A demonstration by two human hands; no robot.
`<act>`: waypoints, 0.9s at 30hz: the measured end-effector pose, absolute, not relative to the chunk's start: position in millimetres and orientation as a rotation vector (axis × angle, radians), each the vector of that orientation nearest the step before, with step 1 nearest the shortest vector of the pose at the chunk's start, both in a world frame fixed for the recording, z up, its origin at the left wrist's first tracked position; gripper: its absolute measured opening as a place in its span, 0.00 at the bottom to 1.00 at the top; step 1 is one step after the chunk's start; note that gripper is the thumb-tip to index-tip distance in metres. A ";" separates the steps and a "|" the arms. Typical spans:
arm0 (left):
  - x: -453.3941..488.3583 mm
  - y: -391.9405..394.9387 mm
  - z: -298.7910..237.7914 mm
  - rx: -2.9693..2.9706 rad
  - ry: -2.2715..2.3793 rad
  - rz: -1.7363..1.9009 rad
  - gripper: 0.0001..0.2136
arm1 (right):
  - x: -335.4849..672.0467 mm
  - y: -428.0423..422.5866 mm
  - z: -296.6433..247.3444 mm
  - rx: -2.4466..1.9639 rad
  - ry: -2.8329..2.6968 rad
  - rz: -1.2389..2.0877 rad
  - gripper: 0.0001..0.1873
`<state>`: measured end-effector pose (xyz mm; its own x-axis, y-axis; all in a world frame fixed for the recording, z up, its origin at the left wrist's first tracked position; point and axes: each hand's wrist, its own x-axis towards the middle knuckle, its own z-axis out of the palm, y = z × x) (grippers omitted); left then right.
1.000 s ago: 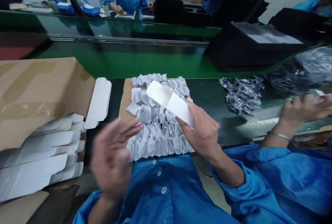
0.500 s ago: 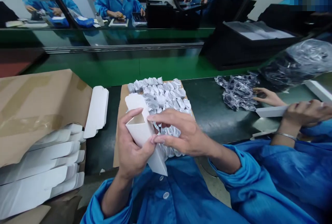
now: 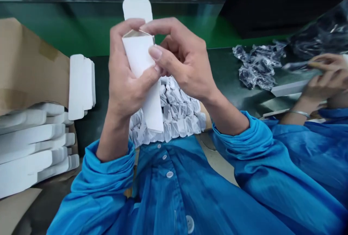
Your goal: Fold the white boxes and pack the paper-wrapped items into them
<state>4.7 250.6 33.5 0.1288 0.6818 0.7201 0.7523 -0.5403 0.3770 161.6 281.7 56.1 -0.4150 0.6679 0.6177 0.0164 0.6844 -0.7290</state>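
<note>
A tall, narrow white carton is held up in front of me, its top end open and one long flap standing up behind. My left hand wraps round its left side, thumb across the front face. With forefinger and thumb, my right hand pinches the top right edge by the opening. Below the carton lie rows of small items in whitish wrapping on a sheet of brown cardboard; my hands and the carton hide part of them.
Flattened white cartons lie in and beside a brown cardboard box on the left. Clear-bagged dark items rest on the right of the dark table. A co-worker's hands work at the far right.
Both my hands have lifted the carton, which is now more upright. My right fingers have come onto its top edge. The view has tilted down. The co-worker's hand now holds a dark bagged piece.
</note>
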 end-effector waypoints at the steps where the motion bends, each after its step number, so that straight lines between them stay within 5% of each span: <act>1: 5.2 246.3 36.9 -2.310 -1.470 -1.500 0.27 | 161.8 280.3 59.0 -0.524 -1.884 0.788 0.05; 6: 7.0 200.9 39.0 -2.367 -1.441 -1.818 0.29 | 169.8 242.8 65.7 -0.548 -1.995 0.728 0.07; 12: 15.8 128.1 12.1 -2.320 -1.819 -1.854 0.18 | 194.1 187.4 38.9 -0.591 -1.899 0.532 0.11; 19: 18.4 122.6 7.9 -2.558 -1.743 -1.574 0.16 | 185.4 213.4 46.6 -0.629 -1.610 1.561 0.17; 27: 12.1 127.7 9.5 -2.552 -1.627 -1.417 0.17 | 178.1 203.2 43.1 -0.576 -1.567 1.628 0.15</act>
